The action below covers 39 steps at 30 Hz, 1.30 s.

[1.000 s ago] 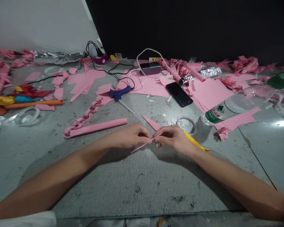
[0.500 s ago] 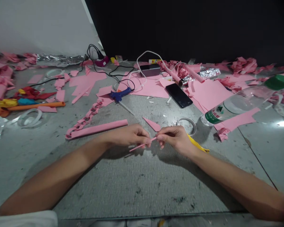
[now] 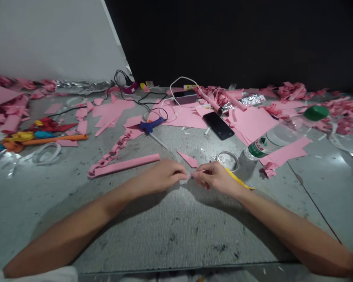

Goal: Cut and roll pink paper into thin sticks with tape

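Note:
My left hand [image 3: 170, 175] and my right hand [image 3: 212, 177] meet over the middle of the grey table [image 3: 176, 235], fingertips nearly touching. Both are closed in a pinch on a thin pink paper strip [image 3: 190, 176], mostly hidden by the fingers. Just beyond them lies a pink paper triangle [image 3: 188, 159]. A rolled pink paper tube [image 3: 128, 165] rests left of my left hand, joined to a folded pink paper chain [image 3: 113, 152]. Near my right wrist are a yellow strip [image 3: 239, 179] and a roll of clear tape [image 3: 228, 160].
A blue glue gun [image 3: 151, 124] with a white stick lies behind the hands. Further right are a black phone [image 3: 218, 125] and a tilted water bottle [image 3: 278, 138] with a green cap. Pink scraps, cables and foil [image 3: 84, 86] line the back; an orange tube [image 3: 55, 140] lies left.
The strip's long free end, which stuck out below my left hand, no longer shows. The fingertips have drawn closer together. The whole view has shifted slightly.

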Each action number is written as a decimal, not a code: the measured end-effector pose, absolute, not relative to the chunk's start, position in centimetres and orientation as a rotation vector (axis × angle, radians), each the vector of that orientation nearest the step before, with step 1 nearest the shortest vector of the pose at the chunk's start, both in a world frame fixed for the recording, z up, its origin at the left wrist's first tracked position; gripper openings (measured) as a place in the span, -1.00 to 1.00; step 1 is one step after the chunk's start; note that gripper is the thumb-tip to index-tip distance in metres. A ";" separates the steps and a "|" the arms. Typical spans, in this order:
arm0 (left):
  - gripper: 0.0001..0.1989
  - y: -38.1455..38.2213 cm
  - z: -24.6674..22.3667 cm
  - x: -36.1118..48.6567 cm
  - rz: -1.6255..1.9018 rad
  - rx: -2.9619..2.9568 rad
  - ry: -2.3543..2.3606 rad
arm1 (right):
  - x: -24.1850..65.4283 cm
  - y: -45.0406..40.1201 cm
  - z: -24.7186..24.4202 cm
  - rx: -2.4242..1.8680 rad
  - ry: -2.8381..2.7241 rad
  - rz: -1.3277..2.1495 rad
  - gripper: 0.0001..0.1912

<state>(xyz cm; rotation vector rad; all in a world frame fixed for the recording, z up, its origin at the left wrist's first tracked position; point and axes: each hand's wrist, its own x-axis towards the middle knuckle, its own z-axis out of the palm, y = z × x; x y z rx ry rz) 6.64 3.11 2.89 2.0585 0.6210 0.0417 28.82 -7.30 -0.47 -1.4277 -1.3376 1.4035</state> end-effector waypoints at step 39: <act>-0.74 -1.7 -2.0 3.7 0.242 1.896 0.717 | 28.5 -11.1 -1.8 -1.100 -1.920 0.863 -0.58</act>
